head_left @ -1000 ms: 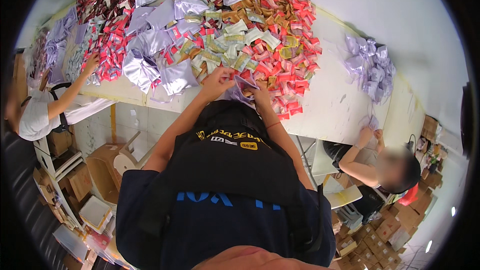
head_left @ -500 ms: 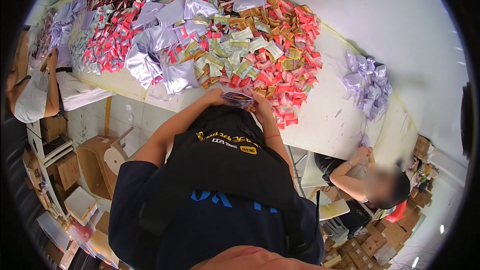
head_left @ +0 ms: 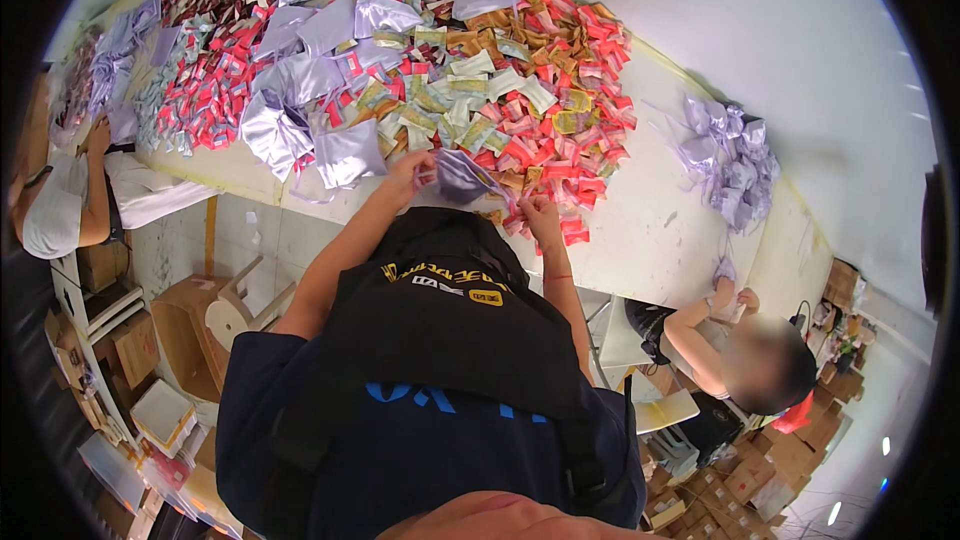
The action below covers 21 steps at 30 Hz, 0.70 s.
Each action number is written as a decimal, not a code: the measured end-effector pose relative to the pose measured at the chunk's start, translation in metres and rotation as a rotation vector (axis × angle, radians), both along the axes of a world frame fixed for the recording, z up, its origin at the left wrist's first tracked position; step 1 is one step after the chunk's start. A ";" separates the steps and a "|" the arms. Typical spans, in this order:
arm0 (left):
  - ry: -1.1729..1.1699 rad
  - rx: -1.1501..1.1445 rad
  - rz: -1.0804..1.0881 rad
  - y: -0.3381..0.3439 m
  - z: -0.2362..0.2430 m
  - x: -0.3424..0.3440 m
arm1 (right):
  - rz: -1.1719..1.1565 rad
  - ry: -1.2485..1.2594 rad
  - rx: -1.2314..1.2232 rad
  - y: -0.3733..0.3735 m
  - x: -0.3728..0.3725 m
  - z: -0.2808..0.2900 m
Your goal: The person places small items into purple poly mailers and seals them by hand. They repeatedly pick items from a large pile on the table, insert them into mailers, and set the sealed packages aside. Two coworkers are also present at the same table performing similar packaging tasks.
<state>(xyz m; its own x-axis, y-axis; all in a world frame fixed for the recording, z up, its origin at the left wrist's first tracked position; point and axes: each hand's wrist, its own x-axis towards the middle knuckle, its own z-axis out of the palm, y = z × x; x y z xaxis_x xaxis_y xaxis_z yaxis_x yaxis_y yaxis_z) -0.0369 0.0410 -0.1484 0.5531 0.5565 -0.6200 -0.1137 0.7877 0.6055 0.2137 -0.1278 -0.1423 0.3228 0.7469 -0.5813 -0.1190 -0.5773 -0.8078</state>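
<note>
A lavender satin drawstring pouch [head_left: 462, 178] is stretched between my hands over the table's near edge. My left hand [head_left: 410, 178] is closed on its left end, where a thin cord shows at the fingers. At the other end, my right hand [head_left: 542, 224] pinches what looks like the pouch's cord, close to the red packets. What the pouch holds cannot be made out. Just beyond lie pale green and white sachets [head_left: 468, 98] and pink-red packets [head_left: 520, 152]. To the left of my left hand rests another satin pouch [head_left: 348, 153], lying flat.
Heaps of small packets and lavender pouches [head_left: 325, 28] cover much of the white table [head_left: 660, 160]. A separate pile of lavender pouches [head_left: 730, 160] lies at the right. Two co-workers sit at the left and right ends. Cardboard boxes [head_left: 190, 330] stand below at left.
My hands have moved apart, the left one leftward and the right one right and nearer to me. The pouch, gathered before, is now drawn out between them.
</note>
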 end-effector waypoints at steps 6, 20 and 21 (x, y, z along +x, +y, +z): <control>0.141 0.165 -0.113 0.004 0.008 -0.013 | 0.301 -0.681 0.182 0.007 -0.014 -0.004; 0.101 0.052 0.015 0.024 0.001 -0.025 | 0.608 -0.568 0.238 0.081 -0.018 -0.026; 0.022 -0.088 0.117 0.026 -0.006 -0.032 | 0.400 -0.232 0.162 0.083 -0.025 -0.008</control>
